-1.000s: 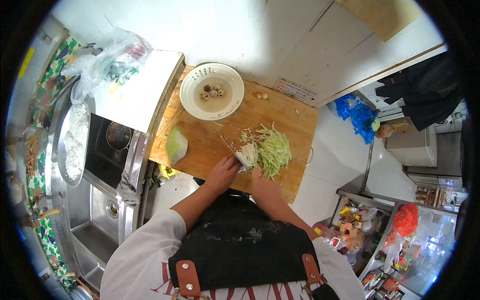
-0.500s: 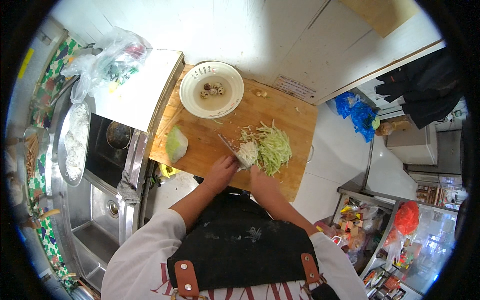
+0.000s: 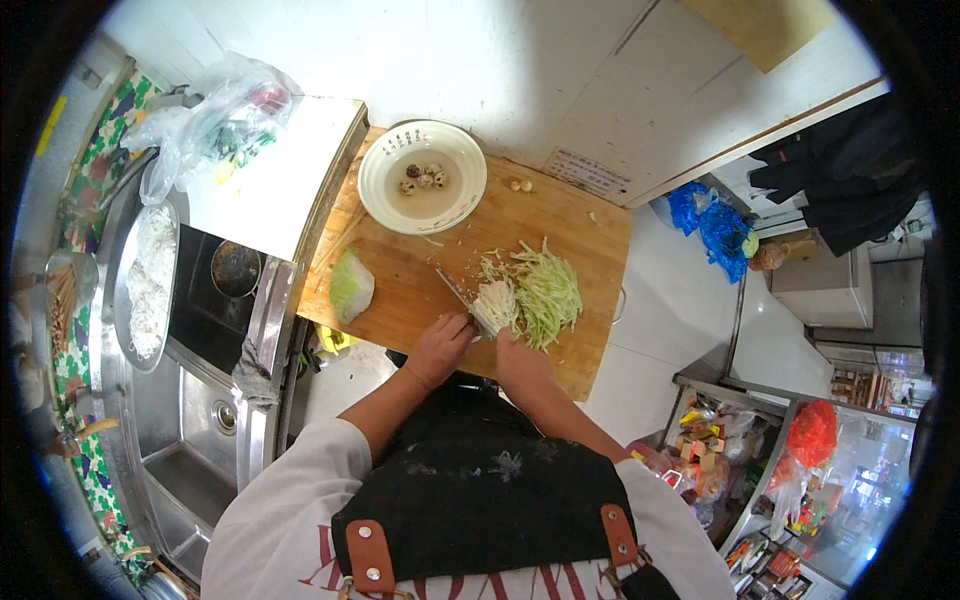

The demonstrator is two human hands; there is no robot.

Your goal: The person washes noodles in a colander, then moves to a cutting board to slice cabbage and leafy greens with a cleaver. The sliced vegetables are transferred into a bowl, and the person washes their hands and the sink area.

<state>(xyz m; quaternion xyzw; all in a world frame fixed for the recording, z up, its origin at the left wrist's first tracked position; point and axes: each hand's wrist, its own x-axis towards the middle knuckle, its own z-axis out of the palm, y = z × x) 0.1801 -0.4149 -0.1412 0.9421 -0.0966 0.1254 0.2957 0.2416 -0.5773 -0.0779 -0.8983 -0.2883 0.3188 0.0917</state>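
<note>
My right hand [image 3: 522,366] is closed round the handle of a kitchen knife [image 3: 458,290], its blade slanting away to the left over the cutting board [image 3: 400,270]. My left hand [image 3: 442,347] lies at the board's near edge, fingers curled in beside the blade; what is under them is hidden. Pale fine shreds of cabbage [image 3: 493,304] lie against the blade's right side. Next to them is a larger heap of green shredded cabbage [image 3: 548,293]. A cut cabbage wedge [image 3: 351,286] rests on the board at the left.
A white bowl [image 3: 372,190] with several speckled eggs [image 3: 426,180] in liquid stands at the board's back. Small garlic-like pieces [image 3: 521,186] lie right of it. Left are a steel sink [image 3: 190,440], a pan of white noodle-like strands [image 3: 150,290] and a plastic bag [image 3: 225,110].
Hands and knife have shifted only slightly, the right hand a little to the left. The cabbage and bowl stay in place on the board.
</note>
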